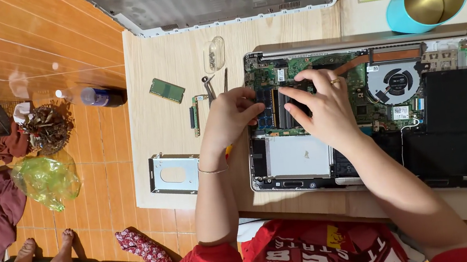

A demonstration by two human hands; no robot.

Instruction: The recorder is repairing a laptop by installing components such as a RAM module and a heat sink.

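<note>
While the opened laptop [371, 116] is sitting near the worktop [173, 56] edge, left hand [231, 117] and right hand [323, 104] grips are pinching together on its dark memory stick [283, 108], green board crowding around.

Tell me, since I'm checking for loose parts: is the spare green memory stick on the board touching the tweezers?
Apart. The head view shows the green memory stick lying alone, with bare wooden board plainly visible between it and the tweezers.
</note>
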